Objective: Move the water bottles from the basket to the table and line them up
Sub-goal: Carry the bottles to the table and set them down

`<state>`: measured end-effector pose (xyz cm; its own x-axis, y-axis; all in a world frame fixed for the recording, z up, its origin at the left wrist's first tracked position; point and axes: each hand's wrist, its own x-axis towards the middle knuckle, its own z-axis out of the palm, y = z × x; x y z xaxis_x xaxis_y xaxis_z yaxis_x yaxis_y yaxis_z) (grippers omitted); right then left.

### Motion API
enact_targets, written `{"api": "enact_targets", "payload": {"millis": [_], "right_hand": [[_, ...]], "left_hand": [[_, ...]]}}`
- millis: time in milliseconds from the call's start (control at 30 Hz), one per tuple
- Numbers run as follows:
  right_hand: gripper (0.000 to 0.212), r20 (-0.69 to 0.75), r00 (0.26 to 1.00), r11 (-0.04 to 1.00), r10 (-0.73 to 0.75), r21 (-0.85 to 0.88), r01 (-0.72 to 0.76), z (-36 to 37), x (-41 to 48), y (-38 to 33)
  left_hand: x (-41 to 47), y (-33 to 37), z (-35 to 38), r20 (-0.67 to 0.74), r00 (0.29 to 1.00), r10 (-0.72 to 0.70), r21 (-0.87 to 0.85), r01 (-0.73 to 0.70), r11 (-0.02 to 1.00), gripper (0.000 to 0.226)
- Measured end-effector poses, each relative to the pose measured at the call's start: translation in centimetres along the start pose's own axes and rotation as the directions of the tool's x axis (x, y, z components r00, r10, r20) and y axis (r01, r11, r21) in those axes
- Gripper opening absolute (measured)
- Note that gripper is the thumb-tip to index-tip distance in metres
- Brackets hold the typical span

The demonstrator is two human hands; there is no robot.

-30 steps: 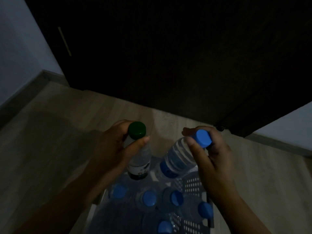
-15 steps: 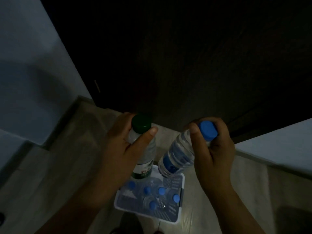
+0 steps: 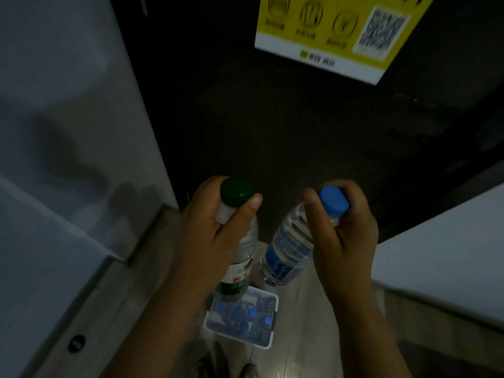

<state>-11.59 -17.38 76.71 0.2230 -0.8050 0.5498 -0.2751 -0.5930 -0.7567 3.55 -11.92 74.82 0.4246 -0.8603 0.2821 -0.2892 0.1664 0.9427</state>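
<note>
Gripping two water bottles by their necks, both hands hang high above the basket [image 3: 235, 336], which sits on the floor [image 3: 308, 336] far below them. The left hand [image 3: 210, 236] wraps its fingers round the neck of the green-capped bottle [image 3: 241, 257], thumb lying just under the cap; that bottle hangs nearly upright, and its base overlaps the basket's far left corner in the view. The right hand [image 3: 347, 236] curls round the neck of the blue-capped bottle [image 3: 289, 255], thumb pressed beside the cap. This bottle tilts, its base swung toward the green-capped one and showing just beyond the basket's far edge. The two bottles hang close together but apart. Inside the basket stand more bottles, blue caps [image 3: 252, 312] showing; their number is hard to tell in the dim light. Beyond the basket rises a dark door [image 3: 272, 126] with a yellow sign [image 3: 341, 28] high on it. Pale walls stand to either side of the basket, and the toes of two shoes [image 3: 201, 366] show just on its near side.
</note>
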Motion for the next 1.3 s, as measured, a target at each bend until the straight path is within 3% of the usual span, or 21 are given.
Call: {"api": "enact_targets", "payload": {"millis": [267, 433, 600, 733, 833, 1033, 1300], "right_hand": [[0.007, -0.078, 0.995, 0.997, -0.069, 0.024, 0.071, -2.8, 3.4, -10.6], [0.01, -0.093, 0.993, 0.987, -0.074, 0.135, 0.086, -3.7, 5.0, -14.5], [0.016, -0.051, 0.994, 0.966, -0.098, 0.234, 0.107, -4.3, 6.2, -15.9], [0.015, 0.052, 0.986, 0.946, -0.157, 0.296, 0.135, -4.8, 7.3, -16.3], [0.018, 0.135, 0.967, 0.914, -0.217, 0.375, 0.153, -4.9, 8.0, -16.6], [0.019, 0.29, 0.893, 0.817, -0.345, 0.561, 0.133, -2.5, 7.2, -18.2], [0.019, 0.418, 0.781, 0.713, -0.465, 0.7, 0.05, 1.8, 1.9, -23.5]], "left_hand": [[0.1, 10.5, -4.6, -0.041, 0.988, 0.146, 0.019, -0.145, 0.989, 0.023], [0.2, 15.0, -6.5, -0.083, 0.966, 0.246, 0.09, -0.238, 0.967, 0.026], [-0.9, 17.7, -6.8, -0.191, 0.951, 0.242, 0.101, -0.226, 0.969, 0.035], [-2.0, 19.1, -6.3, -0.336, 0.917, 0.216, 0.229, -0.143, 0.963, 0.026], [-3.6, 20.1, -6.0, -0.461, 0.872, 0.165, 0.161, -0.101, 0.982, 0.018], [-8.0, 21.3, -6.8, -0.633, 0.746, 0.207, 0.304, -0.007, 0.953, 0.028], [-16.6, 23.2, -10.4, -0.833, 0.481, 0.274, 0.424, 0.235, 0.875, 0.025]]}}
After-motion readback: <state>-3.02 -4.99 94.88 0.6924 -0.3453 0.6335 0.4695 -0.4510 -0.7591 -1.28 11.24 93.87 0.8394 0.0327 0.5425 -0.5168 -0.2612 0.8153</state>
